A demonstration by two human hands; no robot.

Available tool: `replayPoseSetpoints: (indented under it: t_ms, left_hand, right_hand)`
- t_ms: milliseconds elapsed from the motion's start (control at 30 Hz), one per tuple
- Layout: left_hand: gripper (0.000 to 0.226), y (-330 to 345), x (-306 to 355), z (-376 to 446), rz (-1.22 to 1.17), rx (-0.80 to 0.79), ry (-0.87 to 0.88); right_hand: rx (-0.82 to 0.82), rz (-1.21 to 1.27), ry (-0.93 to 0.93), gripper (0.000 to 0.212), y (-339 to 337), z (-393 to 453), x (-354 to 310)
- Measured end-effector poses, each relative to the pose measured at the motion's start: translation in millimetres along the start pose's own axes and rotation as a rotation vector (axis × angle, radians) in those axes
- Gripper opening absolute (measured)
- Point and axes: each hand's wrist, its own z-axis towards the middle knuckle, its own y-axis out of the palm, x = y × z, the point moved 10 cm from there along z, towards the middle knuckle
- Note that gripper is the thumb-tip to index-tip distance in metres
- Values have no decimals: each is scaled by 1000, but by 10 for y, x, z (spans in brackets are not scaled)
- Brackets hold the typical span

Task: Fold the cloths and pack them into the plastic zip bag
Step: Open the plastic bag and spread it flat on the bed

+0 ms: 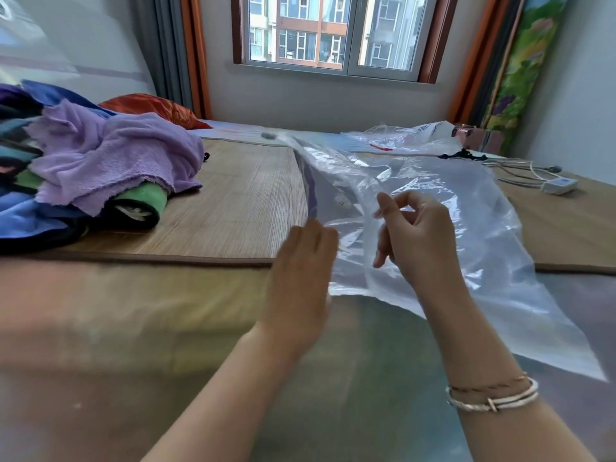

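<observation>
In the head view, a bed (133, 311) is seen covered by a woven bamboo mat (240, 195) edged in brown, set below a window (330, 31) framed in dark wood, with orange and grey curtains (180, 51) at the left. A white corded controller (560, 186) is laid on the mat at the far right, and a second crumpled clear plastic bag (410, 136) is seen behind.

A heap of unfolded cloths (66, 168), topped by a lilac fleece cloth (126, 155) over green and blue pieces, is piled at the left of the mat. The large clear plastic zip bag (466, 228) is spread, wrinkled, across the right of the mat and over the bed's near edge, well apart from the heap.

The bag's left edge is pinched by the left hand (303, 271), which is blurred. A fold of the plastic is gripped between thumb and curled fingers (383, 201) of the right hand (420, 235), raised above the bag; metal bangles (493, 395) are worn on that forearm.
</observation>
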Motion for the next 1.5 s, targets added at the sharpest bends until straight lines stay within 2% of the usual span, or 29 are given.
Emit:
replayPoseSetpoints:
  t_ms: [100, 200, 267, 400, 500, 600, 667, 733, 833, 900, 1000, 1100, 1133, 1233, 1267, 1367, 1433, 1500]
  left_hand:
    - [62, 204, 194, -54, -39, -89, 146]
    - [70, 392, 187, -74, -75, -199, 182]
    - [80, 432, 106, -54, -141, -263, 114]
    - [90, 450, -27, 4, -291, -323, -13]
    - [90, 520, -114, 31, -409, -360, -60]
    - [88, 557, -156, 16, -307, -400, -120]
    - [79, 586, -154, -6, -184, -455, -153]
    - [68, 613, -174, -19, -81, -509, -159]
    - [69, 688, -339, -50, 2, -610, -190]
    - [67, 682, -533, -62, 34, -646, -255]
    - [65, 629, -739, -52, 92, -683, -302]
    - [60, 556, -709, -9, 89, -647, -290]
    - [60, 540, -616, 2, -3, -609, -274]
    - [62, 435, -172, 19, -543, -395, -202]
    - [59, 429, -79, -3, -653, -360, -210]
    - [63, 523, -5, -62, -788, -332, -281]
    - [65, 591, -17, -71, -832, -364, -307]
    - [58, 631, -24, -65, -842, -414, -318]
  right_hand:
    - [-35, -2, 5, 32, 49, -42, 8]
    - [-62, -166, -68, 21, 89, -110, -50]
    - [-110, -341, -102, 12, 147, -166, -77]
    - [-287, -535, -122, 33, 290, -307, 10]
    - [-265, -747, -113, 37, 179, -331, 80]
    - [-289, -943, -46, 33, 76, -329, 171]
    - [-319, -928, -34, 20, 76, -340, 229]
    - [-250, -836, -27, 17, -5, -309, 232]
    - [101, -670, -137, 21, -458, -155, 26]
    - [222, -487, -139, 22, -723, -85, -58]
    - [172, -316, -61, 25, -711, -67, 42]
    - [70, -265, -108, 24, -445, -104, -20]
    - [37, -232, -123, 25, -354, -114, -55]
    - [-48, -124, -116, 26, -144, -119, -70]
    - [-68, -101, -114, 26, -96, -123, -73]
    - [-154, -52, -118, 24, -6, -161, -96]
    - [-220, -165, -185, 23, 27, -249, -153]
    - [-222, -447, -273, 31, 16, -358, -169]
